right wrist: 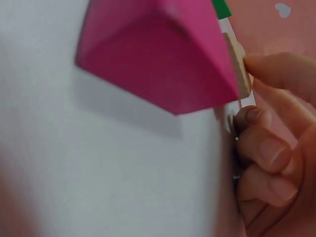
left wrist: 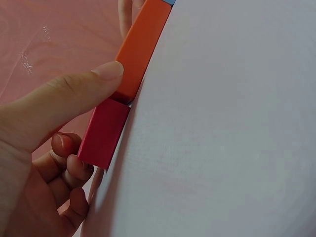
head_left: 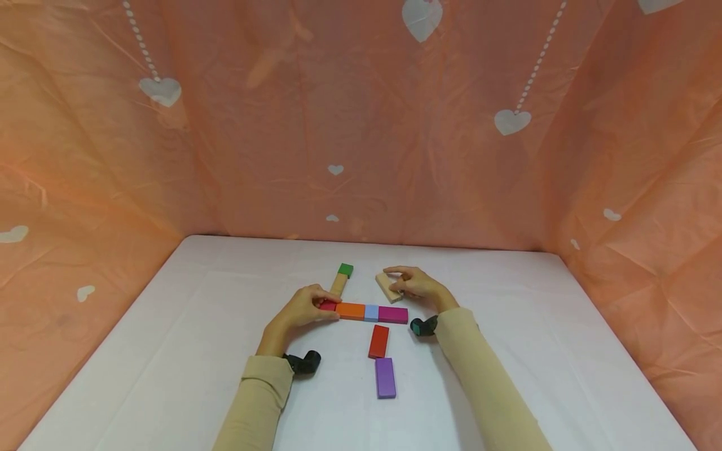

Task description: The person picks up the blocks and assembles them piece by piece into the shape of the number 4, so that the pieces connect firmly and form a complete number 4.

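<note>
In the head view, my left hand (head_left: 304, 308) grips the left end of a row of blocks. Its thumb lies on the near side and its fingers on the far side of the crimson block (left wrist: 104, 133), with the thumb tip on the adjoining orange block (head_left: 351, 311). The row continues with a light blue block (head_left: 371, 313) and a magenta block (head_left: 393, 314). Beyond the row's right part, my right hand (head_left: 418, 285) holds a plain wooden block (head_left: 386, 287), lying slanted on the table. In the right wrist view, the magenta block (right wrist: 158, 64) partly hides it.
Behind the row's left end, another plain wooden block (head_left: 338, 285) runs to a green block (head_left: 346, 270). A red block (head_left: 379, 341) and a purple block (head_left: 386, 378) lie end to end in front. The white-covered table (head_left: 169, 363) meets orange curtains (head_left: 366, 125) at back and sides.
</note>
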The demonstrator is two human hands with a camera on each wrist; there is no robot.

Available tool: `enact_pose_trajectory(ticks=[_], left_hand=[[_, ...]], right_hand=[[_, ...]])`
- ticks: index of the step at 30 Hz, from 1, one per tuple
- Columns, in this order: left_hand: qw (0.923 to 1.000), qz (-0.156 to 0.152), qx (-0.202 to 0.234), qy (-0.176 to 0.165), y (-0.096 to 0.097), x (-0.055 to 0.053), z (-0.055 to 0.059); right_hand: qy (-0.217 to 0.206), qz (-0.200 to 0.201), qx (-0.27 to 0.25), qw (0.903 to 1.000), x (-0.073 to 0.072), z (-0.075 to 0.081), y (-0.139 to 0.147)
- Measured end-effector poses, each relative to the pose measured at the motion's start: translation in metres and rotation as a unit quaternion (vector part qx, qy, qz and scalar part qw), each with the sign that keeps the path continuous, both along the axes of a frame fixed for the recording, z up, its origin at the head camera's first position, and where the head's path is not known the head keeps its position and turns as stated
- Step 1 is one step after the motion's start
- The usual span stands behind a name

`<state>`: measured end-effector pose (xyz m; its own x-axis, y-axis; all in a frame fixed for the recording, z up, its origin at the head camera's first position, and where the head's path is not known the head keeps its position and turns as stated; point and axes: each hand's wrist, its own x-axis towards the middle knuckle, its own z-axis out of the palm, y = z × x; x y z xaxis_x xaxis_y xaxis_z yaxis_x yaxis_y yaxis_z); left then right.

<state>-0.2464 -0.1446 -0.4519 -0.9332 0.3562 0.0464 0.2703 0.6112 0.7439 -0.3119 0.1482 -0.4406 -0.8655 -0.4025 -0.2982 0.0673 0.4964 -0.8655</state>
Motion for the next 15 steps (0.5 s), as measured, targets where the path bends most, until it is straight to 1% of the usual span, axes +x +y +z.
enact_pose_trajectory(ticks=[5, 15], left_hand=[[1.0, 0.001, -0.001, -0.001, 0.0006, 0.0005, 0.0006], [1.0, -0.002, 0.003, -0.003, 0.0004, 0.0004, 0.0011]], right_hand=[[0.01, 0.009, -0.002, 0.9999, 0.0018, 0.0017, -0.0004], [-0.007, -0.019, -0.021, 0.9996, 0.0016, 0.0011, -0.0039]])
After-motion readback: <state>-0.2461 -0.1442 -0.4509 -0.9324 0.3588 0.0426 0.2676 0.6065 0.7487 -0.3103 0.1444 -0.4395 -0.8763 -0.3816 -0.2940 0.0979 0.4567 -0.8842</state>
